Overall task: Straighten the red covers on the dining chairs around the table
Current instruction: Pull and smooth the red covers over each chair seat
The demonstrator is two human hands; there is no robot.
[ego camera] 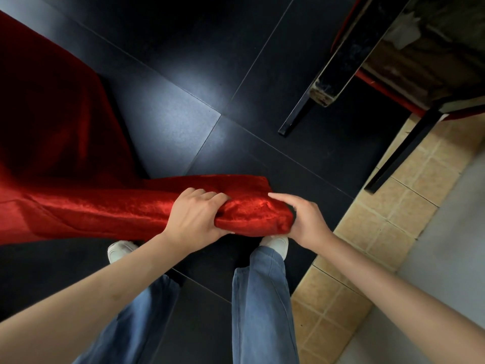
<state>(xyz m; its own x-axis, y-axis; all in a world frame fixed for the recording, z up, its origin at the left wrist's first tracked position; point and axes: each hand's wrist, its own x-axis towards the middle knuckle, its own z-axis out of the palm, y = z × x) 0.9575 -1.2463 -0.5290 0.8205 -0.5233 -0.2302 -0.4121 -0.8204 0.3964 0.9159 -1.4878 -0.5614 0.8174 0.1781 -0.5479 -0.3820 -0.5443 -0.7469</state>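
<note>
A red velvet chair cover (110, 208) stretches from the left edge of the head view to the middle, draped over a chair's backrest top. My left hand (195, 218) grips the cover's top edge, fingers curled over the bunched fabric. At the cover's right corner, my right hand (305, 219) holds the end, thumb on top and fingers wrapped underneath. More of the red cover (47, 106) falls over the chair's seat at the far left.
Another chair (349, 64) with black legs and red trim stands at the upper right. Dark floor tiles (183, 88) fill the middle; beige tiles (380, 232) run along the right. My jeans and white shoes (275, 243) show below the cover.
</note>
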